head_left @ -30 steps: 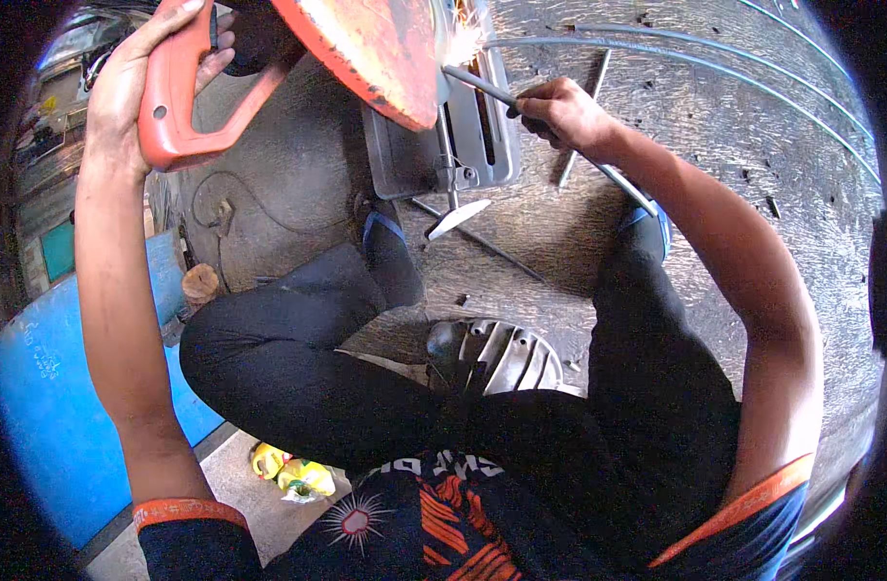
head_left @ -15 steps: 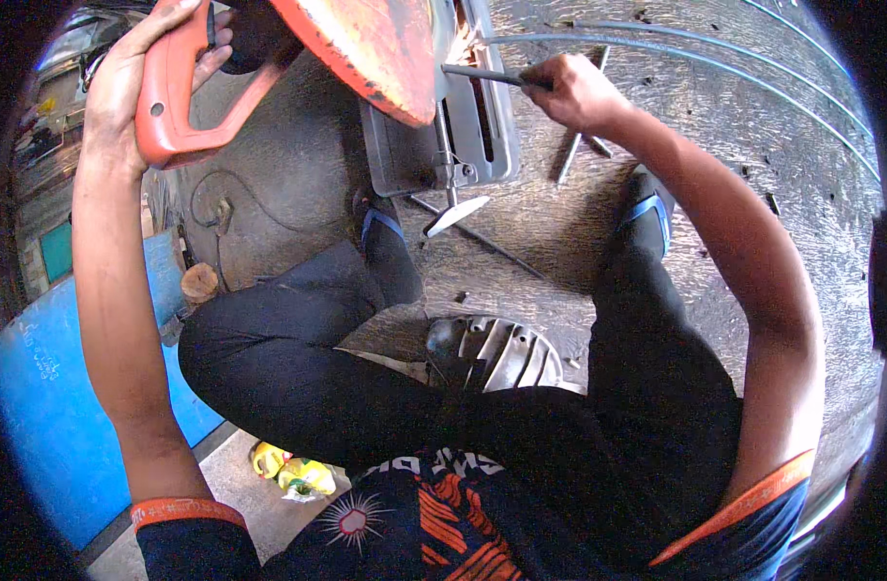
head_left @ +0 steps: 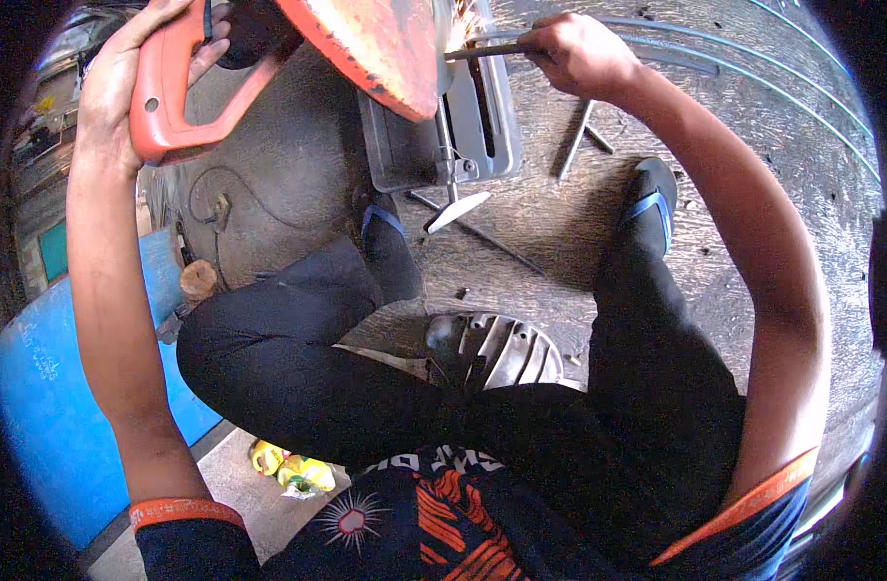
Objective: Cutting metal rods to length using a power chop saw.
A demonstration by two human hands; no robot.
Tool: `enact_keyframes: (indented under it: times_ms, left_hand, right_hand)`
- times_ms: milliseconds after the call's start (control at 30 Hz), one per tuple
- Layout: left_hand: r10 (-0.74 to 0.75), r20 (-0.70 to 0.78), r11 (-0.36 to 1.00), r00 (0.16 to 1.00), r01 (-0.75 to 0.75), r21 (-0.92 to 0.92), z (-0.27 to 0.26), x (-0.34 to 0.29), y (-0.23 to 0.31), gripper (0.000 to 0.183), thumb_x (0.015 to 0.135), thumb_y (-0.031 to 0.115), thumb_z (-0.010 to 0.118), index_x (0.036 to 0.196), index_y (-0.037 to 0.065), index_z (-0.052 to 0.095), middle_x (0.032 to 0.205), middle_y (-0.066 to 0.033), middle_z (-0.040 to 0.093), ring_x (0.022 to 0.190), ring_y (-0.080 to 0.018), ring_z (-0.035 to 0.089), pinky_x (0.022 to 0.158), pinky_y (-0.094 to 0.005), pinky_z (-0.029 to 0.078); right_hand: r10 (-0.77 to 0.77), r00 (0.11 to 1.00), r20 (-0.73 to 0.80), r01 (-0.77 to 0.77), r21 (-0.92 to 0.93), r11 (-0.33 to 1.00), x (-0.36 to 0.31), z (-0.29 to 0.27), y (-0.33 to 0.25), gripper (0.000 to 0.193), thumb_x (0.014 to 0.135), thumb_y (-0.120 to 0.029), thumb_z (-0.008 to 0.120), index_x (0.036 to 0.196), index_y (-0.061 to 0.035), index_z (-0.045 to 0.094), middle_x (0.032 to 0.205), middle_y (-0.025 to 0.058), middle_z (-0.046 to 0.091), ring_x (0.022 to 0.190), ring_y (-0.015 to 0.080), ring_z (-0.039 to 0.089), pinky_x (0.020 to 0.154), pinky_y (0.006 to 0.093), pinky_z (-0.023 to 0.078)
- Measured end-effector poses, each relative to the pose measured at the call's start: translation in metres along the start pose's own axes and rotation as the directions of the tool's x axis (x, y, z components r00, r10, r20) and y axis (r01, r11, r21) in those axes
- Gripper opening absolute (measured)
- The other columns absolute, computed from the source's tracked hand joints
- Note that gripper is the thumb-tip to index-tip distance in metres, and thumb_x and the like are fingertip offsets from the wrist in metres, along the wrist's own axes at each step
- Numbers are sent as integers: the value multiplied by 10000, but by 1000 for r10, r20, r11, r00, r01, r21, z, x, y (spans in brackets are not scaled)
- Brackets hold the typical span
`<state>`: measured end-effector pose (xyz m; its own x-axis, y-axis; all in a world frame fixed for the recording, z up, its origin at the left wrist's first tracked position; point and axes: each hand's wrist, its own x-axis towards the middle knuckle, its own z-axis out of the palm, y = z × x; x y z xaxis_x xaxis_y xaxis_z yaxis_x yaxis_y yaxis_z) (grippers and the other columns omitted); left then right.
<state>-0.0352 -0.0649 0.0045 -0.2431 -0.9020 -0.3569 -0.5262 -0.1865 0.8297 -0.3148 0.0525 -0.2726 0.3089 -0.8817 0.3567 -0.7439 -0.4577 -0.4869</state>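
Observation:
My left hand (head_left: 106, 102) is wrapped around the orange loop handle (head_left: 158, 97) of a cut-off saw at the upper left. The saw's worn orange blade guard (head_left: 366, 53) slants down over its grey base (head_left: 395, 145). In my right hand (head_left: 584, 60), closed at the upper middle, is a dark metal rod (head_left: 492, 51). The rod's left end meets the blade area beside the guard, where bright sparks (head_left: 460, 27) fly. Below it a clamp screw runs to a pale crank handle (head_left: 457, 213). The guard hides most of the blade.
Short rods (head_left: 576, 140) lie on the floor right of the saw, and another rod (head_left: 487, 242) lies between my feet. Long thin bars (head_left: 753, 82) curve across the upper right. A blue board (head_left: 66, 387), a cable (head_left: 196, 184) and a slatted metal piece (head_left: 506, 353) are nearby.
My right hand has moved away from me, and the rod is now nearly level instead of slanting. The saw handle has shifted slightly left and away with my left hand. Sparks look brighter.

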Motion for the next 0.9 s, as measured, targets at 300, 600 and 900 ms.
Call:
enact_keyframes:
  times_ms: [300,600,900]
  left_hand:
    - [17,-3,1000,1000,-17,-10,6,-2,1,476,849,223,637,1244,19,468,1101,-93,585,933,-172,599,874,-295,505]
    - [-4,-3,1000,1000,4,14,4,-2,1,486,848,234,636,1248,14,468,1110,-87,580,954,-164,583,896,-306,488]
    - [20,13,1000,1000,-20,21,5,-2,-2,480,857,241,626,1255,25,467,1112,-80,578,946,-160,583,889,-298,487]
  right_hand:
    - [-22,1000,2,22,-70,997,3,-5,4,77,695,-122,554,712,-65,603,680,137,592,632,352,602,544,442,480]
    - [-54,998,-15,51,-157,986,4,-5,3,85,671,-121,568,722,-63,603,721,132,602,666,331,608,576,428,490]
    - [-160,987,-25,147,-267,952,5,-6,-6,131,675,-169,601,749,-63,618,756,92,616,816,270,590,721,366,498]
